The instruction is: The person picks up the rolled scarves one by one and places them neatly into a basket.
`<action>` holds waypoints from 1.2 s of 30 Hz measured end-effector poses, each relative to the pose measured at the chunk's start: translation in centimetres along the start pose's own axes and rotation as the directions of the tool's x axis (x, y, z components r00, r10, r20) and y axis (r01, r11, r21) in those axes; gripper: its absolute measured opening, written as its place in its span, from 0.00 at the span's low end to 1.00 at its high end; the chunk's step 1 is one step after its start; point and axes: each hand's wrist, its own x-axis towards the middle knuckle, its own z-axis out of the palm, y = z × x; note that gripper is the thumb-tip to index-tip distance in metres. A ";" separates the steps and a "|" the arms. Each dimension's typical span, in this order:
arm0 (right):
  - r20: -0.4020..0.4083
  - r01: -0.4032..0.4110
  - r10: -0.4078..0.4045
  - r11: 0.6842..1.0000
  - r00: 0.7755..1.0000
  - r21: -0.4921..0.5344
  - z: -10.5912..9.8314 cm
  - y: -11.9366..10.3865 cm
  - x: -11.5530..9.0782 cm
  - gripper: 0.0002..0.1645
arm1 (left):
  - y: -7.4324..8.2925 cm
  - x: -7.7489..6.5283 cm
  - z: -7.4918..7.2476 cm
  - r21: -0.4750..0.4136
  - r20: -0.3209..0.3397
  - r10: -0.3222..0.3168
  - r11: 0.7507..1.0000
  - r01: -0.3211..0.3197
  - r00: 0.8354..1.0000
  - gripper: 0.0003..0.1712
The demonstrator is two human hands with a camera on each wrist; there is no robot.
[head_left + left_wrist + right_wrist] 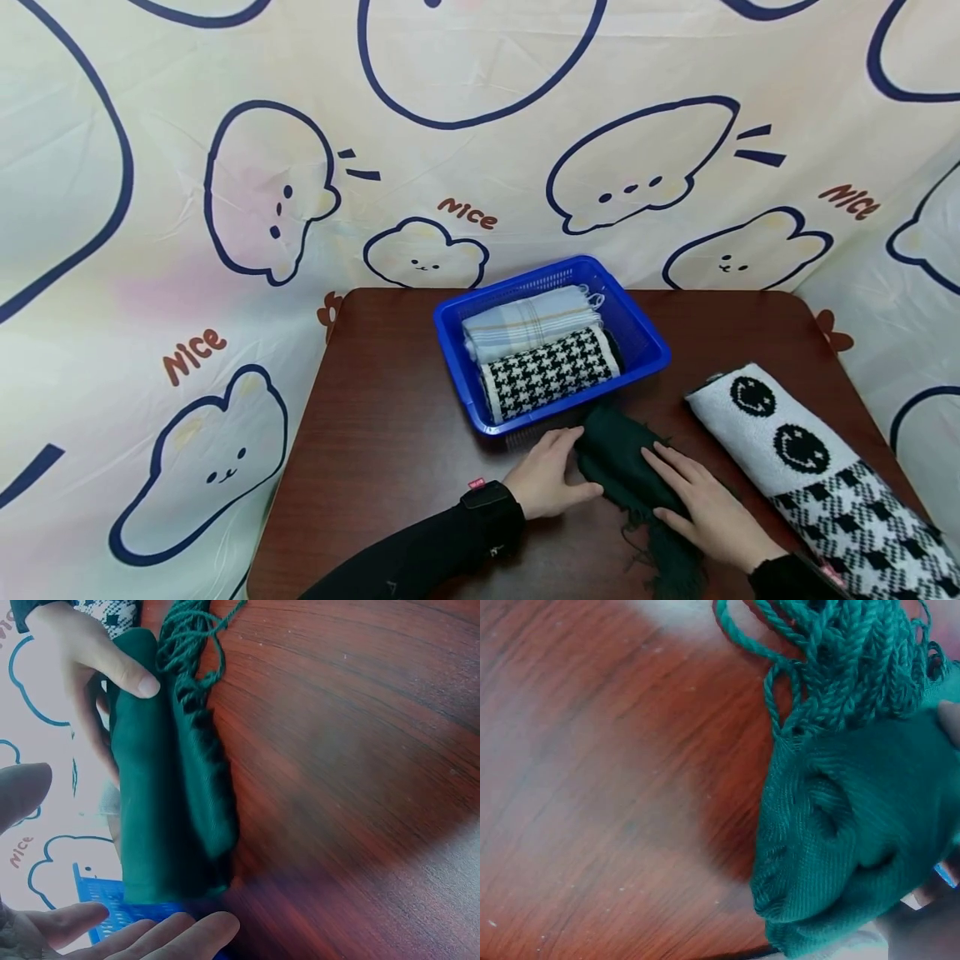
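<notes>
A dark green scarf (pixel 626 458), rolled into a thick bundle with a loose fringed part, lies on the table in front of the basket. My left hand (pixel 551 475) is at the bundle's left end, with thumb and fingers spread; the left wrist view shows its fingers (pixel 187 934) nearly straight, just off the scarf. My right hand (pixel 705 504) holds the bundle farther right, thumb on one side and fingers on the other. In the right wrist view, the scarf's coiled end (pixel 847 832) and twisted fringe (pixel 855 667) show up close.
Behind the hands stands a blue basket (pixel 468 412) holding a pale folded scarf (pixel 525 321) and a black-and-white houndstooth roll (pixel 551 372). At right lies a long folded knit scarf (pixel 817 475) with smiley faces. A printed curtain (pixel 420 167) hangs behind the brown table (pixel 375 417).
</notes>
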 end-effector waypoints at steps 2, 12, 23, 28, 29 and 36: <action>0.010 0.016 -0.016 1.000 1.000 -0.008 0.1 -0.1 -0.2 0.52 | -0.1 -0.1 -0.1 -0.001 0.001 -0.005 1.000 0.005 1.000 0.48; 0.025 0.128 -0.127 0.990 0.992 -0.060 0.3 -0.4 -0.8 0.57 | -0.5 -0.7 -0.3 -0.006 -0.006 -0.032 0.999 0.032 0.999 0.48; 0.042 0.064 -0.066 0.997 0.997 0.050 -0.5 -0.9 -0.5 0.57 | -0.9 -0.6 0.0 -0.015 -0.002 -0.054 0.998 0.054 0.999 0.47; 0.023 0.037 -0.038 0.997 0.999 0.069 -1.0 -0.8 -0.7 0.56 | -1.0 -0.3 0.0 -0.013 0.000 -0.056 0.998 0.056 0.998 0.47; 0.019 0.031 -0.032 0.997 0.999 0.066 -1.1 -0.7 -0.9 0.56 | -1.0 -0.3 0.0 -0.016 0.002 -0.058 0.998 0.058 0.998 0.47; 0.039 -0.039 0.034 0.993 0.999 0.115 -2.1 0.2 -1.8 0.55 | -1.1 0.0 -0.1 -0.018 0.006 -0.057 0.998 0.057 0.998 0.47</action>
